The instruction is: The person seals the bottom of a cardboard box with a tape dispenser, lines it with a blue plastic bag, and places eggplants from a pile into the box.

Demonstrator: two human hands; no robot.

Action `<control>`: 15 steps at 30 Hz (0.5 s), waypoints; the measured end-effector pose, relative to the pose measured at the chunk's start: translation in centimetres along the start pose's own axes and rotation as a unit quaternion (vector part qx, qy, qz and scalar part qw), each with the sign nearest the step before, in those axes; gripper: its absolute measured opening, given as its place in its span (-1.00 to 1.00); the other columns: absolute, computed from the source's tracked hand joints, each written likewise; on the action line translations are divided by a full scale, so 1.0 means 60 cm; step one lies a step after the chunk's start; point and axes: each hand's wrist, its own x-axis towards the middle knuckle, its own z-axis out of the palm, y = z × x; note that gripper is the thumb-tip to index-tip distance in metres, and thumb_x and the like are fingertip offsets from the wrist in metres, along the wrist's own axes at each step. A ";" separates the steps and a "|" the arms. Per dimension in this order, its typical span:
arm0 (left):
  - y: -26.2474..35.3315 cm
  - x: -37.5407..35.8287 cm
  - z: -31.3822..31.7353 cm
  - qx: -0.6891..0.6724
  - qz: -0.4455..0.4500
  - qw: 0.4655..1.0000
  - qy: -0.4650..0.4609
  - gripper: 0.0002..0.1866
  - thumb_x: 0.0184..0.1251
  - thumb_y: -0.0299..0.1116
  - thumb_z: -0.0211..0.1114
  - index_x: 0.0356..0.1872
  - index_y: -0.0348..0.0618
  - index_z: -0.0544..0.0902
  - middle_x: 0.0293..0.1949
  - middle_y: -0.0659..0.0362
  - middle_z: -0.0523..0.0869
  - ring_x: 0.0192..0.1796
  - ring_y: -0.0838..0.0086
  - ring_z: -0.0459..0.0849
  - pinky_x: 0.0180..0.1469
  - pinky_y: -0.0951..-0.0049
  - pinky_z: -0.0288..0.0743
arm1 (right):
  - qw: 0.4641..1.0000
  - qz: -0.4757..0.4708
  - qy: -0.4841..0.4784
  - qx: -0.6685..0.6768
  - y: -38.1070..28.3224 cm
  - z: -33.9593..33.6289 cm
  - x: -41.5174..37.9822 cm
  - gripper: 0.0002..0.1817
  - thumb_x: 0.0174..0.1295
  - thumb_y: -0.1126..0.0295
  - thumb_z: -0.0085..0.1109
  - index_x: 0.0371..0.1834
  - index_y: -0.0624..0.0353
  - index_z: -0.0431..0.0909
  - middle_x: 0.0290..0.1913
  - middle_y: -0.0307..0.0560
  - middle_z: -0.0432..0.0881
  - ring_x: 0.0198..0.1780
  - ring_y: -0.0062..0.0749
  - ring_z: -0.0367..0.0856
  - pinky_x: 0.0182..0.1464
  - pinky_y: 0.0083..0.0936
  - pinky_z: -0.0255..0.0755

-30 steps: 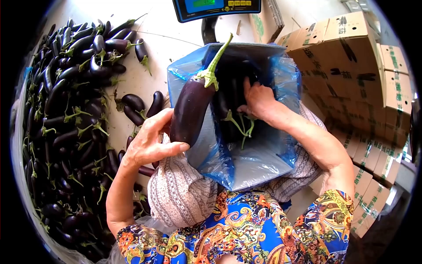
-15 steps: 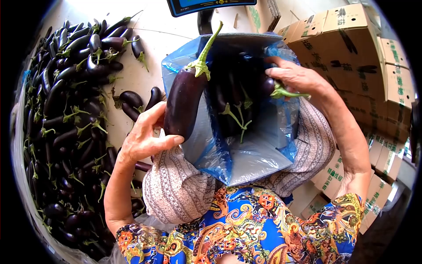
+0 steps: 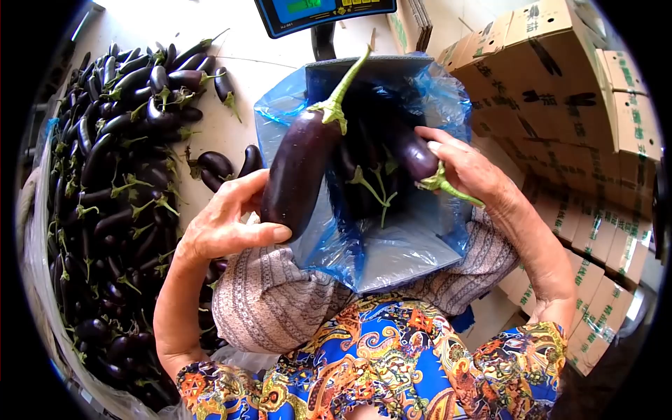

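Note:
My left hand (image 3: 231, 217) is closed round the lower end of a large purple eggplant (image 3: 299, 168), its green stem pointing up and to the right. The eggplant is held over the left side of a box lined with a blue plastic bag (image 3: 402, 255). On the right, my right hand (image 3: 470, 168) grips a second eggplant (image 3: 414, 155) near its green cap, with its body reaching into the box mouth. Inside the box, several eggplants (image 3: 364, 189) lie in shadow, their stems toward me.
A big heap of eggplants (image 3: 119, 210) fills the left side, edged by clear plastic sheeting (image 3: 45, 280). A scale display (image 3: 315, 10) stands beyond the box. Printed cartons (image 3: 521, 77) are stacked at the right, with more cartons (image 3: 595, 280) below them.
The eggplant in my right hand has moved left and shows more of its body over the box opening. My left hand still holds its eggplant. More of the scale display shows.

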 end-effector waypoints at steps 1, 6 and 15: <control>0.006 -0.004 0.001 -0.021 -0.025 0.999 -0.011 -0.24 0.01 -0.18 0.57 0.23 -0.33 0.48 -0.10 0.19 0.65 -0.07 0.55 0.59 0.05 0.48 0.48 | 0.997 0.022 0.026 0.067 -0.012 0.010 -0.010 -0.40 0.49 0.16 -0.16 0.52 0.20 0.16 -0.14 -0.02 0.66 -0.24 -0.47 0.66 -0.33 -0.62 0.47; 0.037 -0.022 0.014 -0.085 -0.095 0.991 -0.036 -0.19 0.01 -0.17 0.59 0.28 -0.31 0.45 -0.11 0.22 0.65 -0.06 0.57 0.58 0.04 0.51 0.46 | 0.993 -0.043 0.055 0.097 0.003 -0.011 -0.061 -0.39 0.50 0.09 -0.23 0.50 0.19 0.19 -0.18 -0.01 0.68 -0.26 -0.47 0.67 -0.40 -0.66 0.43; 0.077 -0.010 0.051 0.364 0.073 0.928 -0.012 -0.28 -0.16 -0.48 0.51 0.19 -0.22 0.50 0.00 0.02 0.61 0.04 0.17 0.63 0.13 0.21 0.49 | 0.976 -0.145 0.044 0.158 0.012 -0.032 -0.085 -0.36 0.47 0.05 -0.18 0.48 0.25 0.20 -0.15 0.04 0.68 -0.31 -0.49 0.68 -0.38 -0.67 0.49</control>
